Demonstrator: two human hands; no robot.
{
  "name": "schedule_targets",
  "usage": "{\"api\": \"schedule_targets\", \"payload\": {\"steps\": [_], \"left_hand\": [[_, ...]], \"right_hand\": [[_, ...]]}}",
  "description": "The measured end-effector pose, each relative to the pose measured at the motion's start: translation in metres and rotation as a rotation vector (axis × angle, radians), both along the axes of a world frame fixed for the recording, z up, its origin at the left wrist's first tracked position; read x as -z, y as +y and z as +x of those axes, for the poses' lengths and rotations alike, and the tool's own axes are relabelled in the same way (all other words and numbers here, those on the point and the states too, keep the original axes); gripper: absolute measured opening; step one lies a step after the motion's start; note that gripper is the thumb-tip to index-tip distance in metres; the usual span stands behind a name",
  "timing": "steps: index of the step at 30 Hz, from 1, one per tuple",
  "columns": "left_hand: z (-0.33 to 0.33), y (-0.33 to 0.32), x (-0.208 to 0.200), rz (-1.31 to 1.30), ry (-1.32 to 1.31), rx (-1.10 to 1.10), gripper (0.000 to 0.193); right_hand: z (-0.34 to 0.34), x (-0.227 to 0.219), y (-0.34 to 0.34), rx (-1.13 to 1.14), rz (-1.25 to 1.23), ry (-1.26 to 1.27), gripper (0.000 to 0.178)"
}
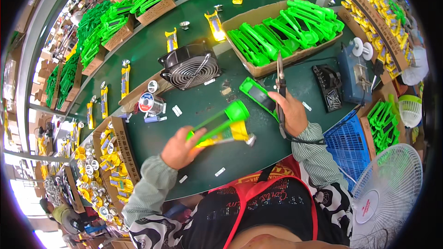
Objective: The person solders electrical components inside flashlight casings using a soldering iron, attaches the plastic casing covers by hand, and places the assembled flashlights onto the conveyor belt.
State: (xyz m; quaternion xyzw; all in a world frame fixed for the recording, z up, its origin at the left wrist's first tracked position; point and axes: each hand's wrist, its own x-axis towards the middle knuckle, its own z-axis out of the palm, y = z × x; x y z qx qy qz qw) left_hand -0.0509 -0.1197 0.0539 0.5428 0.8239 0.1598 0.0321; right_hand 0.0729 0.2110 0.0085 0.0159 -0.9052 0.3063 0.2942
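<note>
**Lot: soldering place, two bare hands at work, green and yellow housings**

- Tabletop (150, 145), dark green; carries all below.
- Cardboard box (314, 47), at the far edge, right of middle; filled with green housings (272, 41).
- Blue machine (353, 80) with white reels, by the right edge.
- Black fan (193, 68), metal grille, towards the far left corner.
- Left hand (179, 148), near edge, left of middle: closed round a green piece (236, 110) and a yellow piece (238, 131) together; motion blur hides whether they are joined.
- Right hand (294, 114), towards the right edge: closed round a slim corded tool (279, 83), probably a soldering iron, tip towards the far edge. Its thumb meets a single green housing (251, 88); grip on that, cannot tell.
- Wire spool (150, 103), near the left edge.
- White strips (220, 172), loose, one by the near edge.

Step, as judged: handling pieces between solderings. Next move calls for steadying the pair, tip kept off plastic.
</note>
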Motion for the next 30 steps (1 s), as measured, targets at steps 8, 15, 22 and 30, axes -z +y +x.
{"api": "schedule_targets", "payload": {"steps": [8, 15, 22, 30], "left_hand": [[-0.125, 0.031, -0.09, 0.315, 0.221, -0.221, 0.059], [-0.316, 0.123, -0.058, 0.296, 0.381, -0.418, 0.06], [-0.409, 0.221, 0.028, 0.122, 0.223, -0.635, 0.064], [-0.38, 0.273, 0.05, -0.387, 0.27, -0.537, 0.078]], "right_hand": [[0.015, 0.018, -0.011, -0.045, 0.018, -0.085, 0.046], [0.018, 0.015, -0.006, -0.052, 0.075, -0.205, 0.045], [0.009, 0.005, -0.002, -0.042, 0.125, -0.383, 0.043], [0.009, 0.006, 0.004, -0.065, 0.144, -0.362, 0.044]]}}
